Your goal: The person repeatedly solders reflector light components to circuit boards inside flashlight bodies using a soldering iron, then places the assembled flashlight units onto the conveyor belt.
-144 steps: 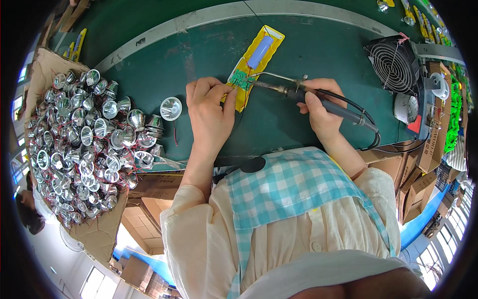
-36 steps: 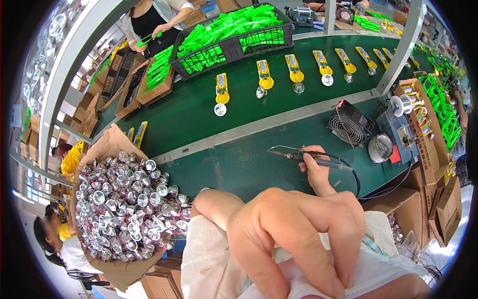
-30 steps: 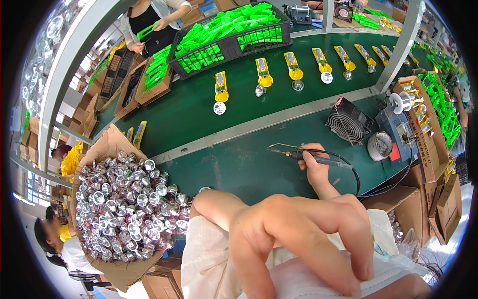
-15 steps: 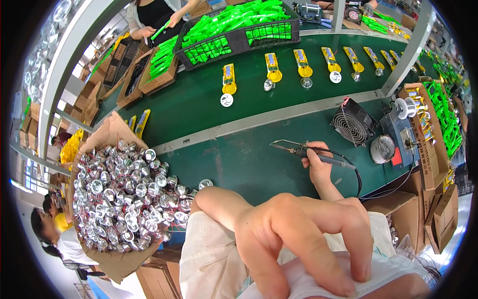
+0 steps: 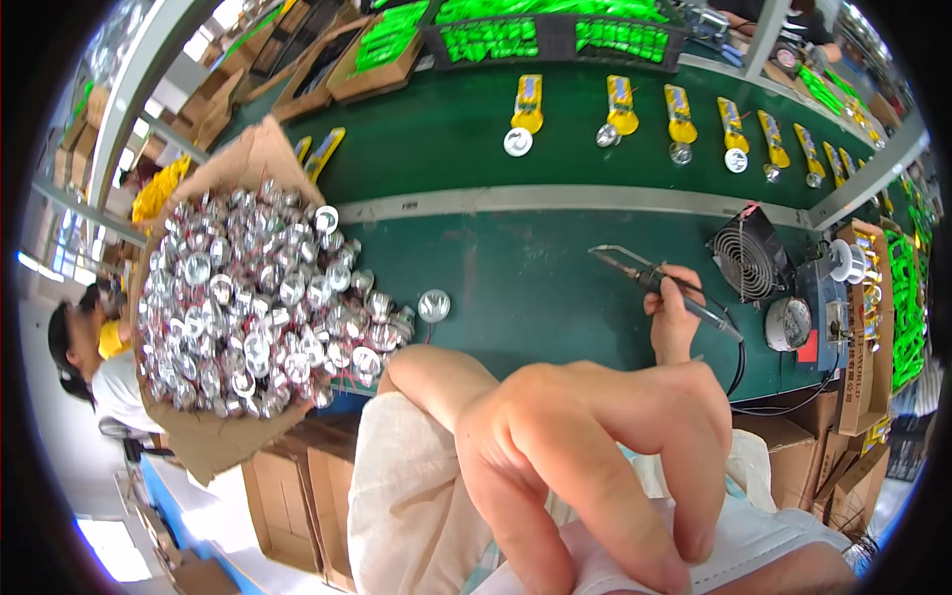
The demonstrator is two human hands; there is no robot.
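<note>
Filling the lower middle of the view, the left hand (image 5: 585,466) is raised close to the camera, fingers spread and holding nothing. One soldering iron (image 5: 659,286) is gripped by the closed right hand (image 5: 674,322) above the green worktop (image 5: 516,268). One loose silver cap (image 5: 433,305) lies beside a cardboard box (image 5: 238,169) heaped with too many silver caps to count. Five yellow cards (image 5: 528,102) are seen on the belt beyond, and one small fan (image 5: 749,260) stands right.

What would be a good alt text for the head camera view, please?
The person's left hand is raised close to the camera while the right hand holds a soldering iron above a green workbench; a cardboard box of shiny metal cups stands at the left.
</note>
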